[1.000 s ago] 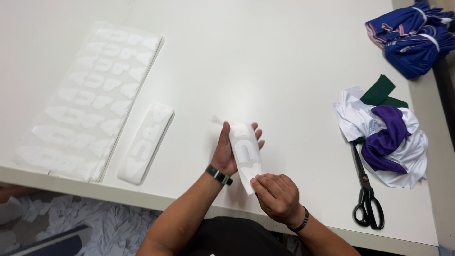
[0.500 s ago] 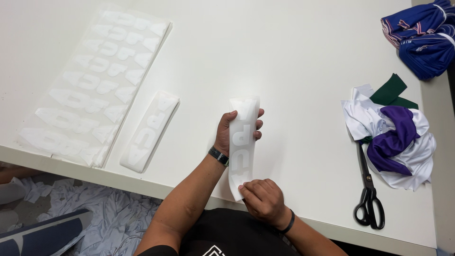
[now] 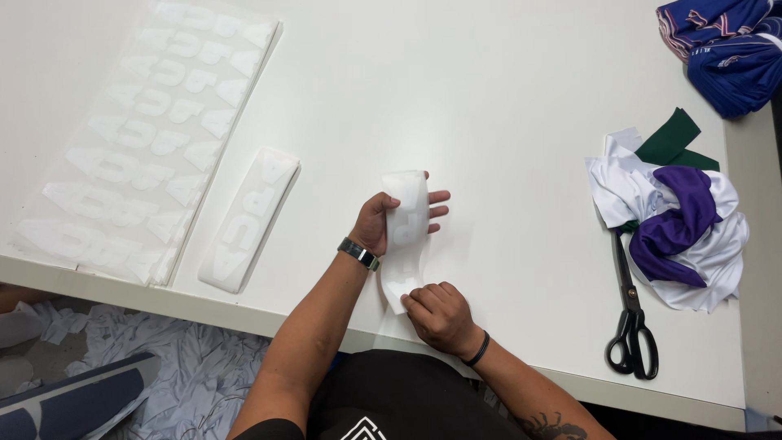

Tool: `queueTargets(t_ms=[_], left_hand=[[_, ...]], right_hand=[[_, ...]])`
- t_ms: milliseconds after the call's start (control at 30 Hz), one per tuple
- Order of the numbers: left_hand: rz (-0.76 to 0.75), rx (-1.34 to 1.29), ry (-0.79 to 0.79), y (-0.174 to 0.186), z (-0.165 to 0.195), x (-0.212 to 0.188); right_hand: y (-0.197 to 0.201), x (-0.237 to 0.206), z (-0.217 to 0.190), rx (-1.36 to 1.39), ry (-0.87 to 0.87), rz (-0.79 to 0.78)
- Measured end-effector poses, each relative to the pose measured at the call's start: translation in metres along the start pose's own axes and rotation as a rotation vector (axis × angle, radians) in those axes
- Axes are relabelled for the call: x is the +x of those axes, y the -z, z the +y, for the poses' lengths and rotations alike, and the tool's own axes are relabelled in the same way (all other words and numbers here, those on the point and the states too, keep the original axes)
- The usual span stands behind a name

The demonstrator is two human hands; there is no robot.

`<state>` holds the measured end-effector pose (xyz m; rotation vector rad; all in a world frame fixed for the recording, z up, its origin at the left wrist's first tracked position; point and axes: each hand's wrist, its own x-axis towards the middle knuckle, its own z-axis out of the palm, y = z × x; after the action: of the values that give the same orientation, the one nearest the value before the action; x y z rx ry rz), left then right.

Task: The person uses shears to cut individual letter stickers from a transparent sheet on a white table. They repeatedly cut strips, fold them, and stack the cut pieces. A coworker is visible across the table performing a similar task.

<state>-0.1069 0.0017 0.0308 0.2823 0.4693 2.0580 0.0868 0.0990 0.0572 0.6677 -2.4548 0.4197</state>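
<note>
A white strip of cut-out letters on clear film (image 3: 405,236) is held above the white table (image 3: 456,90), bent into a gentle curve. My left hand (image 3: 383,218), with a dark watch on its wrist, wraps the strip's upper part, fingers curled over its far edge. My right hand (image 3: 437,314), with a dark band on its wrist, pinches the strip's lower end near the table's front edge.
A second letter strip (image 3: 248,218) lies left of my hands, and a large sheet of white letters (image 3: 138,138) beyond it. Black scissors (image 3: 630,326) lie at the right beside a heap of white, purple and green fabric scraps (image 3: 676,228). Blue garments (image 3: 729,45) sit at the far right corner.
The strip has been lifted off the table and stood more upright between both hands. My left hand has closed around its upper part; my right hand stays at its lower end.
</note>
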Motion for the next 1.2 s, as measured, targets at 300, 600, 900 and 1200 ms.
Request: queueTargets(t_ms=[300, 600, 900, 1200], left_hand=[[0.103, 0.264, 0.050, 0.006, 0.020, -0.005], [0.069, 0.274, 0.136, -0.003, 0.024, -0.003], [-0.063, 0.236, 0.238, -0.023, -0.013, -0.001], [0.026, 0.305, 0.278, -0.030, 0.001, -0.006]], right_hand=[[-0.006, -0.007, -0.003, 0.047, 0.025, -0.014], [0.037, 0.025, 0.017, 0.245, -0.027, 0.065], [0.067, 0.115, 0.105, 0.151, -0.425, -0.323], [0.059, 0.140, 0.116, 0.371, -0.880, -0.619]])
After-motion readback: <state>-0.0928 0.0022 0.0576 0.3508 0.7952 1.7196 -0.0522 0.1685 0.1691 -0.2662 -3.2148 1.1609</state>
